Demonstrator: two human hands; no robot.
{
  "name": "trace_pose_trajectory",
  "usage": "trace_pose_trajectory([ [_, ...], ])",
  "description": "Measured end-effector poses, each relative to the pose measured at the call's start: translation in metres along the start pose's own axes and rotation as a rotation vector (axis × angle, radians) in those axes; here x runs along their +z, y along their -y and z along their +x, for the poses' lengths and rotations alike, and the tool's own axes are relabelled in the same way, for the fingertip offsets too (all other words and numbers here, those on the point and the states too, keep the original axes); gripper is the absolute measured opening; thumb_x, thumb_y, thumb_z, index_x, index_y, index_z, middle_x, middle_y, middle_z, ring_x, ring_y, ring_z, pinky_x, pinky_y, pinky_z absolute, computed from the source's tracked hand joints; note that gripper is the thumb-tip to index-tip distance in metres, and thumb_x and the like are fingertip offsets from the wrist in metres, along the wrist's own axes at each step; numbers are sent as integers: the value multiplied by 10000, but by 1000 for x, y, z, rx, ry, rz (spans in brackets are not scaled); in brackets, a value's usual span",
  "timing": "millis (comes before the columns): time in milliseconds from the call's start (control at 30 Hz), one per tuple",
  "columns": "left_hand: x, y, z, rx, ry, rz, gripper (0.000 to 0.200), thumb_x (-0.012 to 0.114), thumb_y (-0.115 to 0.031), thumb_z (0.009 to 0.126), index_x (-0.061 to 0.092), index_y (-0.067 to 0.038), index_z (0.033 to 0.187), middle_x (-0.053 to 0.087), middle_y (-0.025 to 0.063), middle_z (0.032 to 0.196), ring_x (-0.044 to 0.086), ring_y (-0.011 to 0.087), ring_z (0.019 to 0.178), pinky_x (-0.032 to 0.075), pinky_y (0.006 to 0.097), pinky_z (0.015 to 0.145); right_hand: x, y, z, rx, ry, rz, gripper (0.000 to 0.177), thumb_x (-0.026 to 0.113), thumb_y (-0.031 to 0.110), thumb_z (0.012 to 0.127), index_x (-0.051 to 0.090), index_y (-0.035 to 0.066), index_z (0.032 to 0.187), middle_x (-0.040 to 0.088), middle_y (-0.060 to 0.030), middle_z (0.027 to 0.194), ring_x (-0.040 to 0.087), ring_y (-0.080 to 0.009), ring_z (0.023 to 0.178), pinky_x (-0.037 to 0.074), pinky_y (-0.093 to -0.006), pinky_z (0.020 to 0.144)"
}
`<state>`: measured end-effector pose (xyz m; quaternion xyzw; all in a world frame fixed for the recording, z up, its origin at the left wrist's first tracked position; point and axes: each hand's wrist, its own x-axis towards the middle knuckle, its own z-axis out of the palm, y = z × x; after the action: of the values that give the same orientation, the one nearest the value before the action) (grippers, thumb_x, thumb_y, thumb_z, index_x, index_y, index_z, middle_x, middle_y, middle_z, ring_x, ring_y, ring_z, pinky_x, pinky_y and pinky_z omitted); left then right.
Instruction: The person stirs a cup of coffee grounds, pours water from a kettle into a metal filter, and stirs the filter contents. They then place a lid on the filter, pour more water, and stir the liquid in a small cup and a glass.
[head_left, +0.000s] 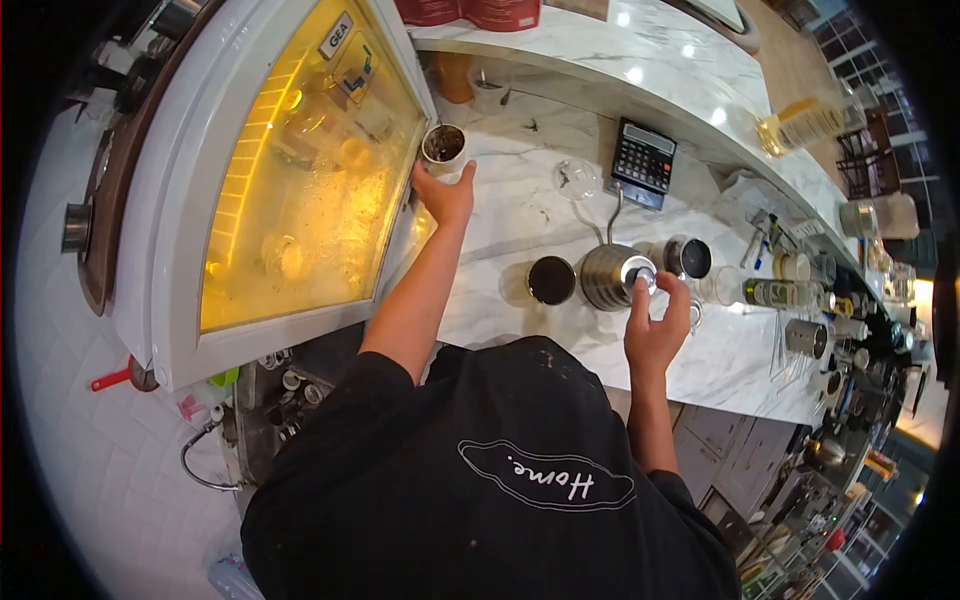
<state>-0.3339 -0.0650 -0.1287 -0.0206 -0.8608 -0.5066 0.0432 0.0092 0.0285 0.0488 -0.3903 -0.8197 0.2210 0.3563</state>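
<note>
A white cup with dark brown residue inside [444, 145] stands on the marble counter by the glass door. My left hand [447, 197] is at its near side, thumb and fingers apart, not closed round it. The thumb and a finger of my right hand [657, 325] pinch the black knob on the lid of a steel gooseneck kettle [604, 277]. The kettle's thin spout points away from me. Left of the kettle is a round container of dark contents [551, 280]; to its right is an open metal cup [688, 258].
A lit yellow glass-door unit [320, 160] fills the left. Beyond the kettle lie a calculator [643, 160] and a clear round lid [576, 179]. A green-labelled bottle [772, 292] and several jars line the right. A raised marble ledge [640, 60] borders the far side.
</note>
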Motion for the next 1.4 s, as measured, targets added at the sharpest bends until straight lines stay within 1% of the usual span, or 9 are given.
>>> trace_pose_trajectory([
  [167,11,-19,18,109,-123,-164,952,985,-251,616,495,46,1376,615,259,1293,600,420,1197,462,456,1059,33,21,55,-107,24,106,262,766,104,897,645,-14,1098,676,-160,1019,660,-327,954,504,-405,859],
  [300,18,-23,29,32,-80,-228,754,970,-229,635,598,-32,1260,689,190,1176,653,375,1109,509,460,975,71,32,83,-105,112,215,226,757,112,909,658,-9,1071,691,-159,1013,678,-311,936,518,-385,842],
  [567,-11,-35,9,51,40,-244,589,936,-151,654,644,-38,1153,689,153,1107,654,350,1050,514,442,933,160,34,118,-211,302,232,262,762,203,914,670,13,1071,698,-167,965,674,-328,906,529,-424,813],
  [767,-35,-25,-25,139,36,-113,631,934,-152,646,649,-53,1201,664,153,1153,609,366,1124,483,452,981,202,65,131,72,611,397,405,745,328,934,664,23,1188,724,-149,1067,692,-274,982,532,-400,859],
  [833,-57,-38,-40,143,86,-98,641,934,-154,644,652,-62,1211,666,152,1173,603,356,1137,476,447,995,208,74,130,107,697,462,413,723,327,964,644,25,1235,715,-89,1072,676,-197,994,522,-365,868],
  [900,-76,-42,-53,198,113,-101,627,927,-145,651,655,-70,1211,670,141,1182,606,351,1129,476,447,993,205,86,127,127,773,530,429,703,332,988,629,24,1277,691,-73,1136,651,-149,1032,516,-332,885],
  [1200,-151,-60,-94,420,289,-91,678,924,-113,648,639,-62,1261,664,132,1234,596,346,1176,482,439,1007,139,101,92,47,892,493,222,585,211,1065,646,20,1162,534,48,816,465,-56,742,385,-250,666],
  [1333,-177,-77,-105,529,316,-110,722,929,-99,634,617,-60,1284,655,136,1261,595,345,1175,479,439,1016,80,106,71,-54,834,616,281,582,250,1045,688,-10,1039,661,-91,757,606,-170,714,478,-319,697],
  [1400,-185,-84,-110,588,329,-141,754,934,-93,624,603,-61,1300,650,141,1272,592,346,1180,479,441,1019,44,110,65,-127,819,509,285,575,216,1051,704,-25,972,727,-123,871,683,-225,804,520,-336,759],
])
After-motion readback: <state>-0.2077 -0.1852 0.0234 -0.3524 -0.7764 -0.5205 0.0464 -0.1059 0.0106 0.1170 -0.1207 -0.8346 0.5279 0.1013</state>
